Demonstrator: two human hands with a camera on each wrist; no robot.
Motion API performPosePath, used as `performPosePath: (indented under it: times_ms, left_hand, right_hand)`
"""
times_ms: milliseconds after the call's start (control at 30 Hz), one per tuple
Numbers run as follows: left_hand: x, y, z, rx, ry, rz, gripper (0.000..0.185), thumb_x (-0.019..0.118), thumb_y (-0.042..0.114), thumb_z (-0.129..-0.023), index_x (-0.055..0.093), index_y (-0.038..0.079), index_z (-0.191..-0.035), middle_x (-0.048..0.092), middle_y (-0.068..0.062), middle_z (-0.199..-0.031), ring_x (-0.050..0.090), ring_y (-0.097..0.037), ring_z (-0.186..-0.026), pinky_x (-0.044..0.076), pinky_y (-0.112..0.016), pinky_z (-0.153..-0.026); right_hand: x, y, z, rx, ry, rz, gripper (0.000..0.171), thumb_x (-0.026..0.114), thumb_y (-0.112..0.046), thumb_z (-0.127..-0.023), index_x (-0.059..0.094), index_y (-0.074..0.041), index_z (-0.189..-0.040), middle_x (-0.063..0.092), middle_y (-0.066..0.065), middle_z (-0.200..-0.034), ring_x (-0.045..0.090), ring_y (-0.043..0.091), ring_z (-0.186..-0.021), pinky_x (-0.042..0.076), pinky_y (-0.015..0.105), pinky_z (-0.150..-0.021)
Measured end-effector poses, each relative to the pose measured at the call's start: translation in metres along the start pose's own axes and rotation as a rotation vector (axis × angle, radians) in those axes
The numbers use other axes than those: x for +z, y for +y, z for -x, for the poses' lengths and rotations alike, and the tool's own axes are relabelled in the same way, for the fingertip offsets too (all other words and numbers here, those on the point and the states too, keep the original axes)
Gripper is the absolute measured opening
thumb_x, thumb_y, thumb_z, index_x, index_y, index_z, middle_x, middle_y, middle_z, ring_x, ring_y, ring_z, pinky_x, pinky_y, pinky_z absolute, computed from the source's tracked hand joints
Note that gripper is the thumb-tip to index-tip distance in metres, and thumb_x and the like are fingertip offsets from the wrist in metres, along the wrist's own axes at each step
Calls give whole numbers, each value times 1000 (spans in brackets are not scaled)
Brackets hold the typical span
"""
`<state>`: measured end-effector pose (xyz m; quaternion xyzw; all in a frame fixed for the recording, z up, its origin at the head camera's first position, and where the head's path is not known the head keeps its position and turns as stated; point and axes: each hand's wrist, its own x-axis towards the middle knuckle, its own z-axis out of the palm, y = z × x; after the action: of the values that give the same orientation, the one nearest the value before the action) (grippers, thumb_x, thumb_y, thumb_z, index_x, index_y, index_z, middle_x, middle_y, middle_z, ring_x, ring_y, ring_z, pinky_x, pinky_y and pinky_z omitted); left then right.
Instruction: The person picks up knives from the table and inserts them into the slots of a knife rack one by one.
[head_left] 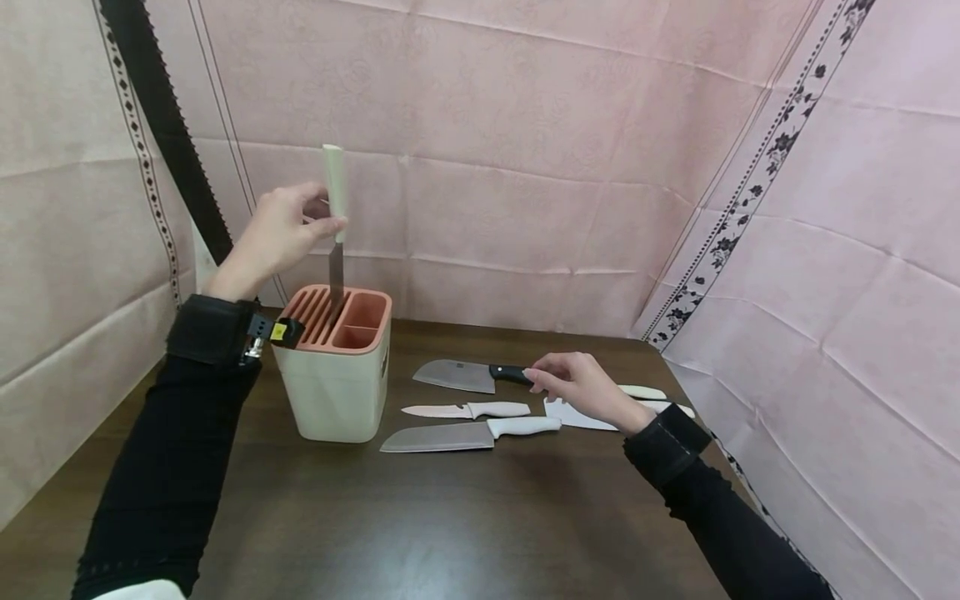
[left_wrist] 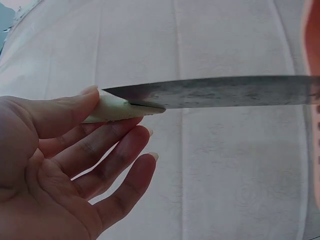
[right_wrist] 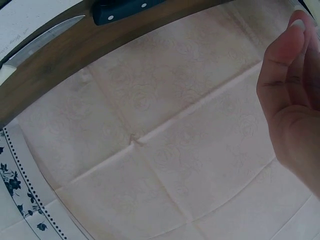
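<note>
My left hand (head_left: pixel 281 229) pinches a knife by its pale green handle (head_left: pixel 335 183) between thumb and fingers. The blade (head_left: pixel 337 271) points down, its lower end within a slot of the cream knife holder (head_left: pixel 330 396) with a salmon slotted top. In the left wrist view the blade (left_wrist: pixel 225 92) runs across toward the holder's salmon edge (left_wrist: pixel 314 40). Over the table, my right hand (head_left: pixel 581 383) hangs with loosely bent fingers, holding nothing. It overlaps the end of a black-handled cleaver (head_left: pixel 457 376) in the head view; the right wrist view shows the black handle (right_wrist: pixel 125 9) apart from the fingers.
Nearer me lie a small white-handled knife (head_left: pixel 442 411) and a larger white-handled knife (head_left: pixel 450 437). A white blade (head_left: pixel 577 415) and a pale handle (head_left: pixel 642 391) lie partly behind my right hand. Pink cloth (head_left: pixel 510 167) hangs behind the brown table (head_left: pixel 420 525).
</note>
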<state>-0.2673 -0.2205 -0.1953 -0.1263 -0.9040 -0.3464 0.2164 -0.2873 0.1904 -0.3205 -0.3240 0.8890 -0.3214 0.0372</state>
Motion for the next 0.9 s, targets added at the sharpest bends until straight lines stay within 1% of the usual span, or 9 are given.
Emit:
performPosePath:
  times_ms: [133, 267, 367, 533, 700, 833, 900]
  left_hand:
    - [5, -6, -2, -29, -37, -21, 38, 57, 14, -97, 51, -4, -130, 60, -30, -121, 58, -44, -112, 46, -57, -93]
    - [10, -13, -4, -55, -85, -29, 39, 57, 11, -96, 49, -5, -130, 59, -31, -122, 57, -44, -113, 45, -58, -95]
    - [14, -18, -4, -71, -123, -43, 40, 58, 10, -95, 48, -5, -131, 58, -31, -122, 57, -45, -114, 45, -58, -96]
    - [24, -24, -5, -95, -184, -62, 42, 59, 8, -94, 47, -5, -132, 58, -31, -123, 57, -45, -115, 45, -58, -97]
    - [29, -27, -3, -113, -232, -66, 42, 59, 6, -93, 47, -6, -132, 59, -32, -121, 58, -45, -112, 45, -58, -96]
    - [31, -30, -1, -109, -253, -85, 42, 61, 6, -92, 48, -6, -131, 59, -33, -119, 59, -46, -110, 46, -59, -94]
    - [33, -32, -1, -105, -262, -97, 43, 62, 6, -92, 48, -6, -130, 60, -33, -118, 59, -46, -110, 45, -60, -94]
  right_hand:
    - [-1, 1, 2, 11, 3, 12, 30, 59, -32, -96, 69, -7, -110, 73, 2, -85, 63, 12, -68, 53, 25, -64]
    - [-2, 2, 4, 23, 8, 14, 30, 59, -31, -96, 69, -5, -110, 73, 2, -85, 66, 23, -71, 53, 25, -64]
    - [-2, 4, 5, 28, 6, 10, 30, 59, -31, -96, 68, -5, -110, 73, 3, -86, 66, 28, -74, 53, 25, -64]
    - [-1, 7, 8, 36, 5, 15, 30, 58, -31, -96, 68, -7, -110, 74, 3, -86, 66, 25, -73, 53, 25, -64]
    - [-4, 12, 10, 43, 12, 15, 29, 58, -32, -97, 69, -8, -109, 74, 2, -87, 66, 21, -71, 53, 25, -63]
    - [-9, 21, 12, 40, 26, 5, 29, 58, -31, -97, 69, -7, -110, 74, 6, -87, 67, 25, -72, 53, 26, -63]
    - [-13, 27, 13, 45, 38, -1, 29, 58, -30, -97, 69, -7, -110, 74, 9, -89, 68, 27, -74, 55, 28, -64]
